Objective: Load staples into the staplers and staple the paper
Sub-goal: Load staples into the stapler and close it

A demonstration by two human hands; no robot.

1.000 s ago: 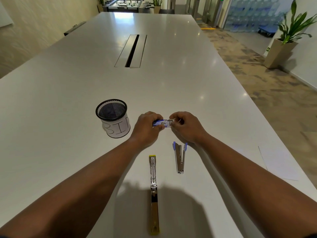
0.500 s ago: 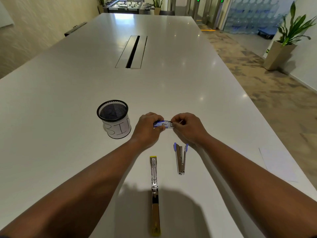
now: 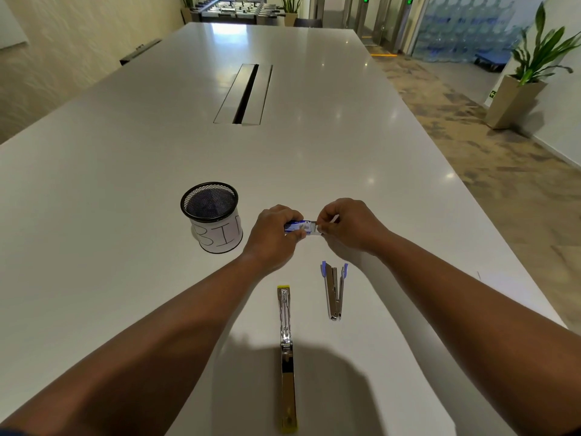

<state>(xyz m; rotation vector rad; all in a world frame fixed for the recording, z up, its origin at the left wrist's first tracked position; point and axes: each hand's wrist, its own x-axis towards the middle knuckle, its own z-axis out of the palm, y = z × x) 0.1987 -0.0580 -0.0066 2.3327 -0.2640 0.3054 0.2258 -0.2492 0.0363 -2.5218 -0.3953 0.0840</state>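
Left hand: our left hand pinches the blue end of a small staple box, fingers closed on it just above the table.
Right hand: our right hand grips the pale inner end of the same box, so both hands meet at it.
Blue stapler: the blue-tipped stapler lies splayed open, near us and just below our right hand.
Yellow stapler: the yellow stapler lies unfolded flat, pointing towards us.
Bin: a mesh cup marked BIN stands left of our left hand, apart from it.
Paper: we cannot see it clearly.
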